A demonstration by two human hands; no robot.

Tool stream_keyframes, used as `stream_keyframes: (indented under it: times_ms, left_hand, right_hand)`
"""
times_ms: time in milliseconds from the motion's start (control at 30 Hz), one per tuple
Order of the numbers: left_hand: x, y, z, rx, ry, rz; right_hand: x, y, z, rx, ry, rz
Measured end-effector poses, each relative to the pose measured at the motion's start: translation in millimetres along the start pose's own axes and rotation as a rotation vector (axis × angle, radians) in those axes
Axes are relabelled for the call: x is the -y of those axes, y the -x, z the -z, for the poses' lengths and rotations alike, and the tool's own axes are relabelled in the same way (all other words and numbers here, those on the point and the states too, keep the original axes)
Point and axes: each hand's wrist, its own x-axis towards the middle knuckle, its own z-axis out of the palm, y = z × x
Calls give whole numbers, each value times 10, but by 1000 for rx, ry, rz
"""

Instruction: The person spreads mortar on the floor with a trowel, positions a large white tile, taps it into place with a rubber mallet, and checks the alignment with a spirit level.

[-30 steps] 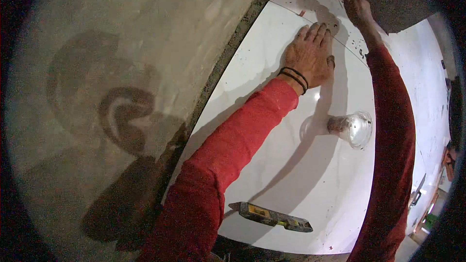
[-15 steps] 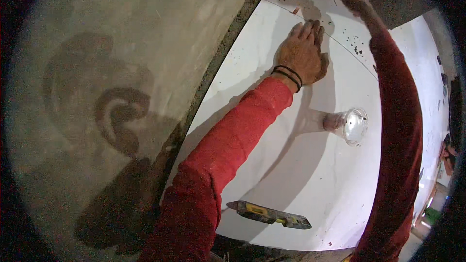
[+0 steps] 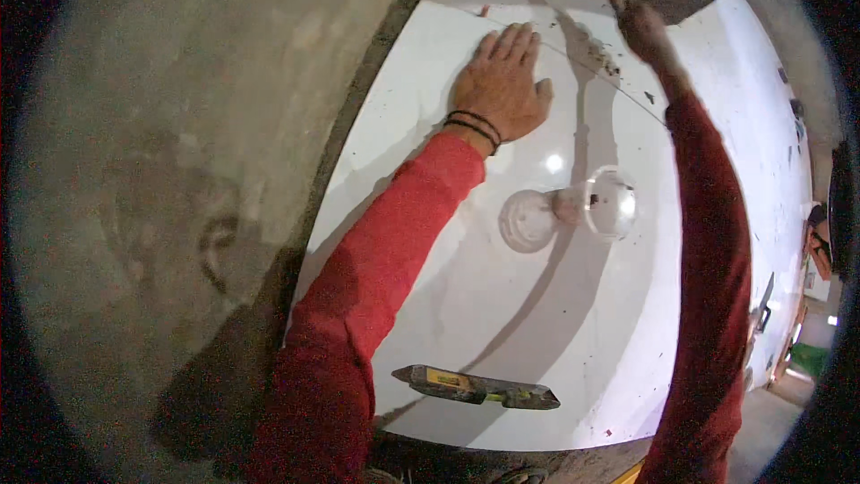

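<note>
two hands are on the job. my left hand (image 3: 500, 85) lies flat and spread on the big white tile (image 3: 573, 341), gripping nothing, near its top edge. my right hand (image 3: 643, 29) reaches the far joint line; i cannot tell if it grips anything. the tile looks laid already, with dark bits left along the joint. a clear plastic cup (image 3: 573, 206) and a small level (image 3: 475, 386) rest on it.
</note>
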Motion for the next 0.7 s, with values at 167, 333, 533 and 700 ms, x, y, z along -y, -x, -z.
stream_keyframes:
  times_ms: [167, 333, 533, 700]
  left_hand:
    - [63, -2, 95, 102, -30, 6]
    - [61, -10, 120, 126, -79, -32]
    - [119, 12, 198, 170, -107, -35]
    - [32, -11, 131, 211, -135, -31]
  right_hand:
    - [5, 293, 85, 25, -77, -273]
    - [151, 690, 274, -8, -30, -276]
    - [311, 855, 212, -113, -123, -447]
    - [193, 940, 388, -180, -135, -498]
